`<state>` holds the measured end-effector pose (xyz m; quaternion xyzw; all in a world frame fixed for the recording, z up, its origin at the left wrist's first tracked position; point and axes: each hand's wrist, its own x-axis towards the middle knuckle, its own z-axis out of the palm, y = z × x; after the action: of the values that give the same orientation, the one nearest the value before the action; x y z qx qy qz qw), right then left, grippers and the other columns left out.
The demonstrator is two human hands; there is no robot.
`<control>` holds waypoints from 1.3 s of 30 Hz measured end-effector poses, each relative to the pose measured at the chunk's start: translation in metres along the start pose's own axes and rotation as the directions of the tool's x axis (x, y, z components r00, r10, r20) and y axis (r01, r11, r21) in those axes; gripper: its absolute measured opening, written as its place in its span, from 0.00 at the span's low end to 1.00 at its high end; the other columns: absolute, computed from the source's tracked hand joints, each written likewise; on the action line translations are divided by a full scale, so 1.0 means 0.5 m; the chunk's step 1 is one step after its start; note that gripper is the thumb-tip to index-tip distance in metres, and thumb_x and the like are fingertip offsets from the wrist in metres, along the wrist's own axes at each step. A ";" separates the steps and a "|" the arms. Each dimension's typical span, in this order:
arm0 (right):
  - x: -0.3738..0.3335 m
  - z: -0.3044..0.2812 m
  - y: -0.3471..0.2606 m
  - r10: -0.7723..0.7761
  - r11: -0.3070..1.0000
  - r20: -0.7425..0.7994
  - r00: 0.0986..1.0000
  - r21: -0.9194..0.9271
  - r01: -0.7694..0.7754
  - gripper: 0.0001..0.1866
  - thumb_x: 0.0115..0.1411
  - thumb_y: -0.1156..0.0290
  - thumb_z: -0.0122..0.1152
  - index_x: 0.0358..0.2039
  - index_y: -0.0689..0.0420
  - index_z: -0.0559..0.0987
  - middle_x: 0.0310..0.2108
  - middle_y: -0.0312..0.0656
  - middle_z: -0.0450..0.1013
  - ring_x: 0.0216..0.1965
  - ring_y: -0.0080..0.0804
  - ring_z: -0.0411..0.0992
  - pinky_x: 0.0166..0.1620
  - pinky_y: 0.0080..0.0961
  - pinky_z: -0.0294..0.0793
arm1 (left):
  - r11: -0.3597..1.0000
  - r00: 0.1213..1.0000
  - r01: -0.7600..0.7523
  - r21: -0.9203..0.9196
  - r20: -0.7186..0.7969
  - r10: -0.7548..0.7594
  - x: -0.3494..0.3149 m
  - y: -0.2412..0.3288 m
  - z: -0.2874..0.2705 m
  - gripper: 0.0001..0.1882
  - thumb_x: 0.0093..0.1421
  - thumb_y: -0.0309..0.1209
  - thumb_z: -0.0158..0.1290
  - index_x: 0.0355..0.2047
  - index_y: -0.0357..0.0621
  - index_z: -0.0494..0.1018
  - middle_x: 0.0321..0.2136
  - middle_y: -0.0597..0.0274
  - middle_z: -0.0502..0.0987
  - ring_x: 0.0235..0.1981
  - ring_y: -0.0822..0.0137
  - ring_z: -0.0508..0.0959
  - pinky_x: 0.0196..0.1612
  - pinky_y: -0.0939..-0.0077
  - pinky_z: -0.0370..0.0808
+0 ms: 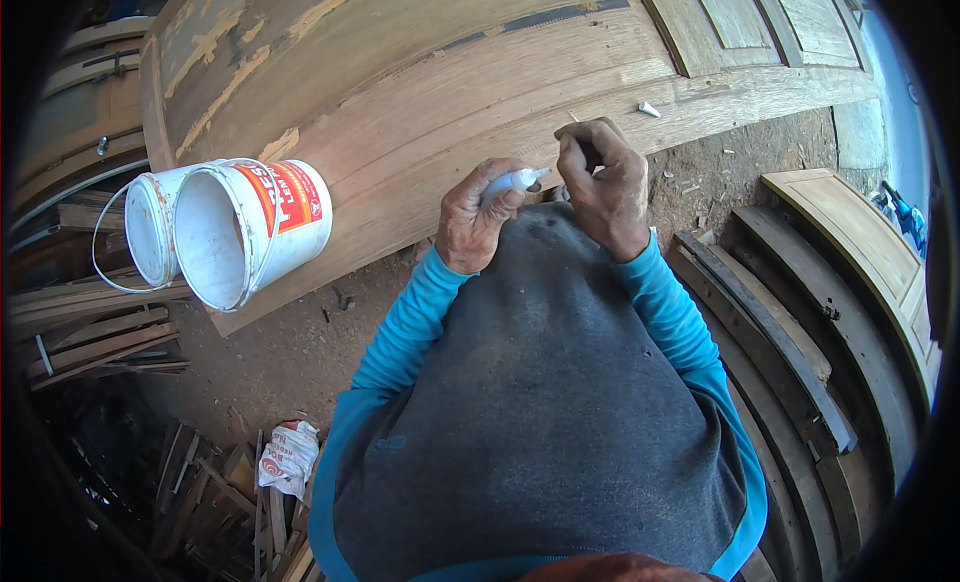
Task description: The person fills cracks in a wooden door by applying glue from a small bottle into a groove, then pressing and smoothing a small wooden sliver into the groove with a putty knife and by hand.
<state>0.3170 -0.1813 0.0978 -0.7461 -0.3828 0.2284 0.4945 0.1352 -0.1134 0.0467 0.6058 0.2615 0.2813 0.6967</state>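
Note:
In my left hand (470, 220) is a small white squeeze bottle (508, 183) with a narrow nozzle pointing to the right. My fingers wrap round its body, and the thumb lies along the near side. My right hand (608, 187) is just right of the nozzle, apart from it, with thumb and forefinger pinched together. A thin pale sliver shows by those fingertips; whether they grip it I cannot make out. A small white cone-shaped cap (649, 109) lies on the wooden panel (480, 112) beyond my right hand.
Two white plastic buckets (210, 237) lie tipped on the panel's left end. Stacked boards (790, 312) stand on the right. Scrap wood and a crumpled white bag (289, 458) lie at lower left. A framed panel section (735, 17) is at upper right.

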 end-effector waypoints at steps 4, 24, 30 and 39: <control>0.022 -0.035 0.069 0.017 0.994 -0.117 0.993 -0.105 -0.030 0.05 0.63 0.74 0.64 0.34 0.63 0.83 0.24 0.42 0.75 0.23 0.26 0.71 0.29 0.27 0.71 | 0.963 0.999 0.001 -0.271 0.034 0.008 -0.007 0.020 0.017 0.20 0.73 0.42 0.55 0.56 0.40 0.74 0.40 0.58 0.80 0.35 0.74 0.75 0.35 0.78 0.73; 0.002 0.003 -0.061 -0.102 0.993 0.252 0.962 0.081 0.084 0.11 0.65 0.69 0.69 0.41 0.63 0.84 0.30 0.41 0.75 0.29 0.24 0.72 0.33 0.25 0.72 | 0.906 0.992 0.118 -0.407 0.017 -0.122 -0.026 0.004 -0.037 0.25 0.74 0.51 0.52 0.54 0.40 0.75 0.36 0.63 0.80 0.30 0.78 0.73 0.30 0.83 0.69; 0.142 0.014 0.062 -0.108 0.987 0.080 0.991 -0.109 0.117 0.19 0.65 0.66 0.68 0.54 0.61 0.81 0.38 0.47 0.78 0.38 0.33 0.78 0.43 0.29 0.78 | 0.836 0.992 0.107 -0.539 0.002 -0.126 -0.041 0.003 -0.060 0.25 0.74 0.50 0.52 0.54 0.39 0.74 0.36 0.59 0.79 0.30 0.73 0.73 0.32 0.77 0.69; 0.508 0.084 0.233 -0.260 0.792 0.156 0.953 -0.530 0.303 0.28 0.68 0.56 0.59 0.65 0.52 0.74 0.62 0.60 0.70 0.62 0.63 0.67 0.64 0.52 0.69 | 0.692 0.993 0.085 -0.717 0.005 -0.117 -0.044 0.054 -0.081 0.26 0.77 0.52 0.44 0.52 0.39 0.72 0.29 0.65 0.75 0.25 0.75 0.70 0.28 0.78 0.66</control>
<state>0.4800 0.0196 -0.0160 -0.7816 -0.5571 0.0611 0.2741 0.0892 -0.0980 0.0686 0.2660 0.1787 0.3346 0.8862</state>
